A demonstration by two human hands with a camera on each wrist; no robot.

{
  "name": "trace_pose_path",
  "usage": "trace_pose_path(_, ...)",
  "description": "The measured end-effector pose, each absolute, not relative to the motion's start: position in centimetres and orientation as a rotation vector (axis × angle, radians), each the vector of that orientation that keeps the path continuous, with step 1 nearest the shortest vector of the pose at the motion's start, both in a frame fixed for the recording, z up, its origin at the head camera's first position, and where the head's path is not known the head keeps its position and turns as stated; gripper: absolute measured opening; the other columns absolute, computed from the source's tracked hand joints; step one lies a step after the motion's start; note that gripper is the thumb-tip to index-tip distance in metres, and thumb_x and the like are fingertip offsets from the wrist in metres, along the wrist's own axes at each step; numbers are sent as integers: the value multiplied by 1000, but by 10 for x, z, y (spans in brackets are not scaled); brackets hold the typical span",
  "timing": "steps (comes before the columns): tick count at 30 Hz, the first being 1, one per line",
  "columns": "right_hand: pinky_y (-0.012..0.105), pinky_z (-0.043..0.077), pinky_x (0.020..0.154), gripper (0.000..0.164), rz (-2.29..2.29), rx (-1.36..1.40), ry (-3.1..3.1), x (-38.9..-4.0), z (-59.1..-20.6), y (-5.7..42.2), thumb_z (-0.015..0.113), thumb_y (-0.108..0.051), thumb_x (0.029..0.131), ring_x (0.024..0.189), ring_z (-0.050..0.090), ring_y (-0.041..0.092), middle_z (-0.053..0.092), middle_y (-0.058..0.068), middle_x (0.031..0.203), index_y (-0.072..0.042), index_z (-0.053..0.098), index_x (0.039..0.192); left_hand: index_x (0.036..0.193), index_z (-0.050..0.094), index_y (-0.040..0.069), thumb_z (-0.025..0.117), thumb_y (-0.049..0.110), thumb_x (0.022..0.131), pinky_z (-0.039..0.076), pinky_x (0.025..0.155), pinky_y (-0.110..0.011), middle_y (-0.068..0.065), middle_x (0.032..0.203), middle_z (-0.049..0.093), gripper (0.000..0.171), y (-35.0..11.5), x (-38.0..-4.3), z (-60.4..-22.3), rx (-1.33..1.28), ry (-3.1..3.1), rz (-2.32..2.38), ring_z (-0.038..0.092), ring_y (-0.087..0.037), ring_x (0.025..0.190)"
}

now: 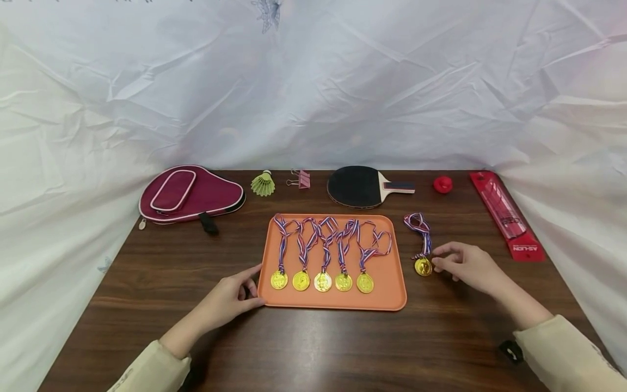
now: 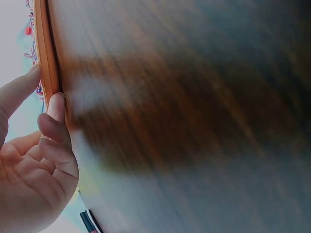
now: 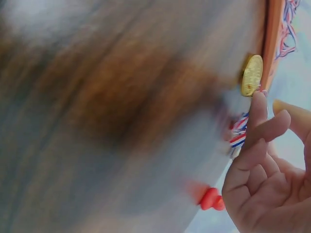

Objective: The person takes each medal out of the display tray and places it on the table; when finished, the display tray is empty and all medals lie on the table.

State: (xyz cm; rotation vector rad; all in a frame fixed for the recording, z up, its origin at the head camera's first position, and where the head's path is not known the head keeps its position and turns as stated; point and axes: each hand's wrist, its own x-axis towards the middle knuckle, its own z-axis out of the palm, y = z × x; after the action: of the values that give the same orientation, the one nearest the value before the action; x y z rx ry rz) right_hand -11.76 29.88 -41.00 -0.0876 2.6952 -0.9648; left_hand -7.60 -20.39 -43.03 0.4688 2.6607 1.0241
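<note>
An orange tray (image 1: 384, 296) lies on the wooden table, holding several gold medals (image 1: 323, 282) in a row, their striped ribbons laid toward the back. At the tray's near left corner, my left hand (image 1: 229, 299) grips the rim (image 2: 48, 58) between thumb and finger. Right of the tray lies one more gold medal (image 1: 423, 267) with its red, white and blue ribbon (image 1: 422, 234) stretched away from me. My right hand (image 1: 467, 265) is beside this medal, fingertips right at its edge. In the right wrist view, thumb and forefinger stand apart near the gold medal (image 3: 251, 75).
Along the back sit a maroon paddle case (image 1: 215, 196), a yellow shuttlecock (image 1: 263, 184), a pink binder clip (image 1: 303, 179), a black table tennis paddle (image 1: 354, 188) and a small red object (image 1: 443, 184). A red package (image 1: 506, 215) lies at the right edge. White cloth (image 1: 313, 98) hangs behind.
</note>
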Motion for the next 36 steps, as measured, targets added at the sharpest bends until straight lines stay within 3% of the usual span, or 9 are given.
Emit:
trace_pose_path(7,30,44,55,38,-1080,-151,2716,-110,-399,278,60,-43,83,61,58,19,66,1,75,-13,59,106,134,39,6,73,26,75,39,48,-22,5,76,53,71,-203,-76,-430,460,2663,1023,45,-6,55)
trace_pose_path(20,27,38,44,34,-1270,-278,2489,-103,-401,216,66,-34,81,53,53,20,64,5,77,-11,60,105,134,39,5,72,24,75,40,49,-22,4,77,54,70,-202,-76,-429,474,2661,1025,46,-6,56)
trace_pose_path(25,31,44,48,37,-1364,-326,2381,-104,-409,200,67,-31,80,54,56,23,64,6,83,-9,60,109,134,39,6,72,26,75,40,48,-22,5,77,54,71,-203,-76,-428,445,2661,1010,46,-7,56)
trace_pose_path(36,33,46,46,37,-1204,-224,2428,-106,-421,184,73,-30,73,46,55,21,61,2,76,-11,61,102,134,40,6,72,26,75,40,50,-22,4,77,54,70,-203,-76,-429,462,2658,1023,46,-6,57)
